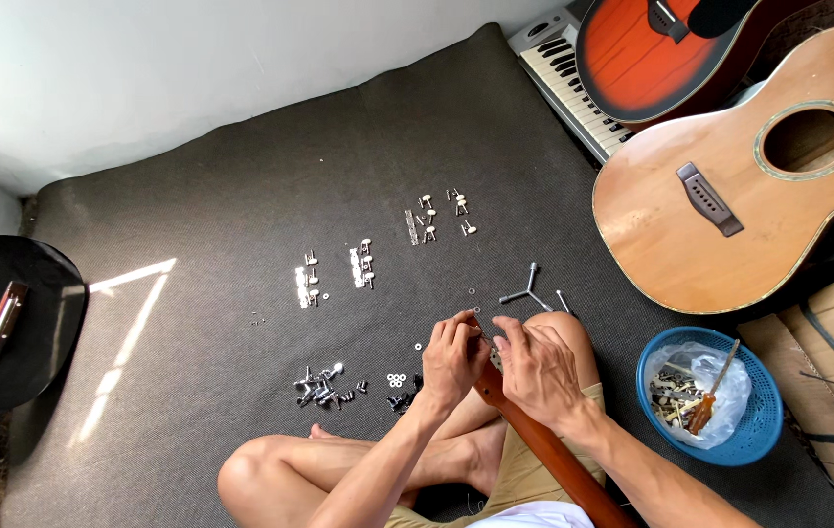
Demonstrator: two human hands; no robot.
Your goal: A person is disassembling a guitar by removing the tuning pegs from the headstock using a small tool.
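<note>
Over dark carpet (241, 196), curled fingers (461, 328) pinch the guitar neck (544, 445).

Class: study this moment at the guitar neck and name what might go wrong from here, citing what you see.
1. Both hands, left hand and right hand, work at the end of the guitar neck above the dark mat; a small part dropped there may be hard to spot.
2. The loose washers lie close to the knee and might scatter.
</note>
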